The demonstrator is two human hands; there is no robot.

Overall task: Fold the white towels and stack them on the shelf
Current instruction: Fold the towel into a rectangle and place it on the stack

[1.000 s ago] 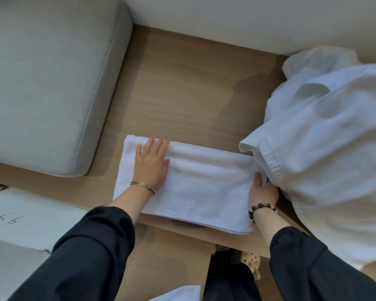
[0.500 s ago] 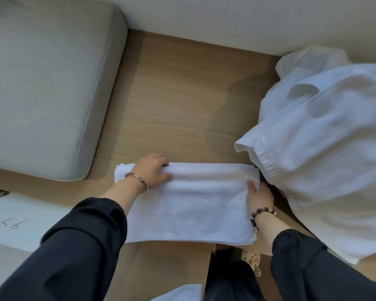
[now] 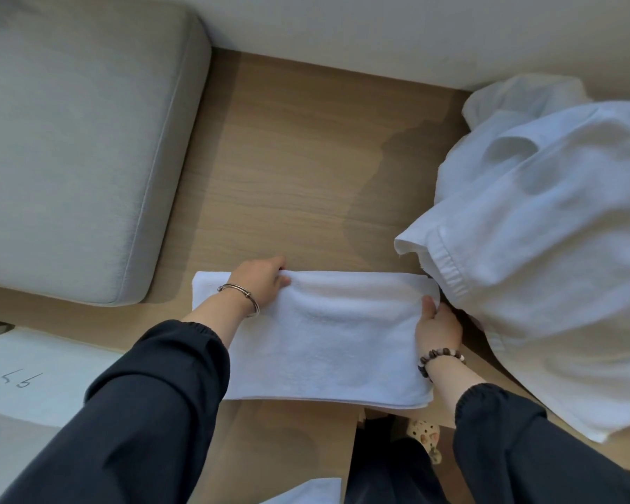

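While the folded white towel (image 3: 328, 343) lies flat at the near edge of the wooden surface (image 3: 299, 158), both hands have hold of it. The left hand (image 3: 260, 281) grips its far edge close to the far-left corner, fingers curled over the fold and the thumb lying on top. The right hand (image 3: 438, 329) pinches the right edge, thumb pressed on the upper face and the fingers hidden beneath or behind the cloth. A metal bangle (image 3: 243, 294) circles the left wrist and a bead bracelet (image 3: 440, 360) the right; both arms wear dark sleeves (image 3: 153, 412).

To the right, a bunched heap of white towels (image 3: 546, 256) sits on the same surface, its stitched hem hanging just over the folded towel's far-right corner. A grey cushion (image 3: 70, 140) fills the far left, well apart from the towel. At the near left lies a white sheet (image 3: 33, 391) with handwritten marks. Below the towel's near-right corner, a patterned shoe (image 3: 427, 436) shows between the sleeves. A corner of another white cloth (image 3: 308, 492) shows at the bottom edge.
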